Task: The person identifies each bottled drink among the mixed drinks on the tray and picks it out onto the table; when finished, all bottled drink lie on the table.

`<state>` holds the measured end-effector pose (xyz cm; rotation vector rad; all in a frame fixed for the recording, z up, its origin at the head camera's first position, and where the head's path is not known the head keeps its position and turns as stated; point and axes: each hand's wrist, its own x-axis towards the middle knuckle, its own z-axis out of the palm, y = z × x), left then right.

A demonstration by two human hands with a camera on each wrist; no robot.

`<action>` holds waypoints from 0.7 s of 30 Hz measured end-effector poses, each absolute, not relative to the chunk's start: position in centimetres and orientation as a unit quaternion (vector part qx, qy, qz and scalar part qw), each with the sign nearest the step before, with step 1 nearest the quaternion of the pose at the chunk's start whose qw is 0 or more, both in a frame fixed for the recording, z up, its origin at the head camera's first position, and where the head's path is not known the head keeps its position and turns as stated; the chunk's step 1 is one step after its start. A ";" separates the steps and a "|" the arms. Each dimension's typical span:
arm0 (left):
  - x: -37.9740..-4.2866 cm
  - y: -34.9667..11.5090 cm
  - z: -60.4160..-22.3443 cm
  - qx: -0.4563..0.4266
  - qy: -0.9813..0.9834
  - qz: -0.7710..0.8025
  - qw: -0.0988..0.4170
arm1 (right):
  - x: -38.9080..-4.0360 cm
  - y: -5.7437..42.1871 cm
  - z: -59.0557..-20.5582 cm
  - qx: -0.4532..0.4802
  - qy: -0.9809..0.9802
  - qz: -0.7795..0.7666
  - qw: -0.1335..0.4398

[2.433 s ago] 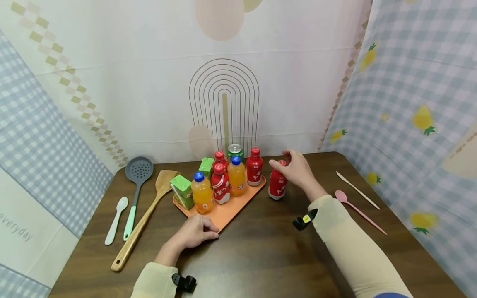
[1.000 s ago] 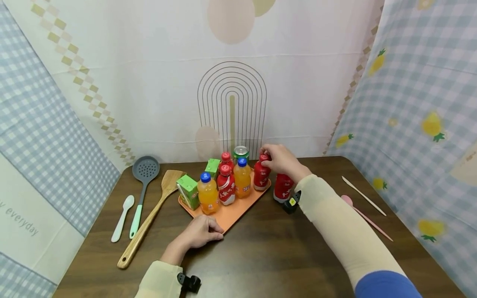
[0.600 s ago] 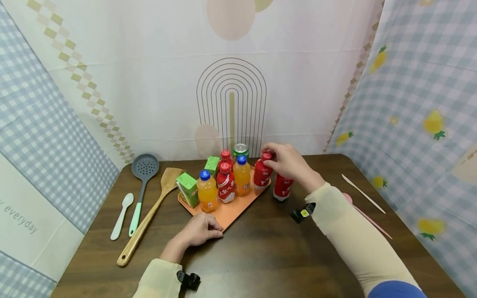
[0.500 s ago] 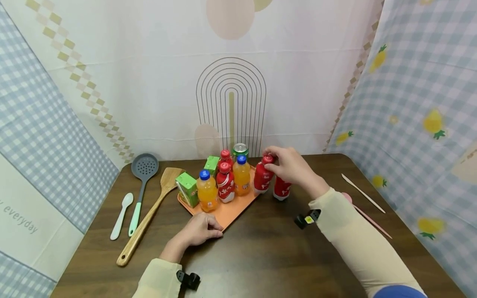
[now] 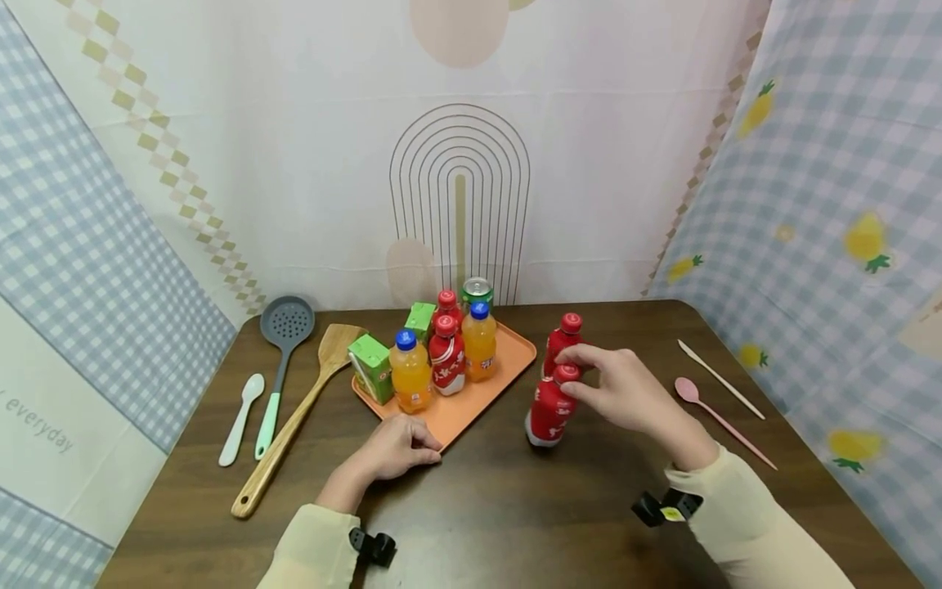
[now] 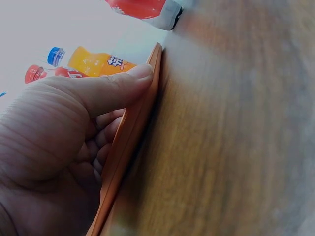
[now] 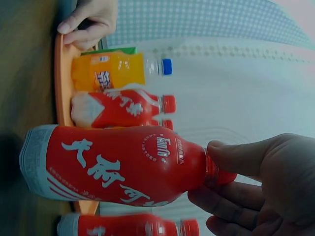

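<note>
Orange tray edge [image 5: 482, 408], red bottle [image 5: 550, 411], tabletop [image 5: 508, 421] between

Patterned cloth walls [image 5: 309, 164] around brown table [image 5: 500, 523]

Shiny plastic, grained wood, creased cloth.
The held red bottle [image 7: 113, 162] seems to be of smooth, glossy plastic; the front orange drink bottle [image 5: 410, 380] looks like clear plastic. The tray [image 5: 474, 405] has a smooth, rather matt surface. The can [image 5: 477, 290] has a bright metal top. The table [image 5: 500, 532] shows wood grain with a soft shine; the spatula [image 5: 294, 429] is of smooth wood. The backdrop [image 5: 316, 164] appears to be matt cloth.
</note>
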<state>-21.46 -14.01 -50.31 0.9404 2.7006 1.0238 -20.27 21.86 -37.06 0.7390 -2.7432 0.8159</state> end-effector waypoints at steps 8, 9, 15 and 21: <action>-21.5 -14.0 -50.1 0.310 0.889 0.334 0.052 | -19.4 26.3 -38.0 0.199 -0.937 0.257 0.128; -21.5 -14.0 -50.1 0.310 0.889 0.334 0.052 | -19.5 26.8 -38.1 0.193 -0.938 0.257 0.133; -21.4 -14.0 -50.0 0.311 0.888 0.336 0.053 | -20.0 29.0 -38.8 0.171 -0.937 0.261 0.157; -21.5 -14.0 -50.1 0.309 0.887 0.338 0.055 | -21.2 30.1 -39.3 0.155 -0.936 0.260 0.180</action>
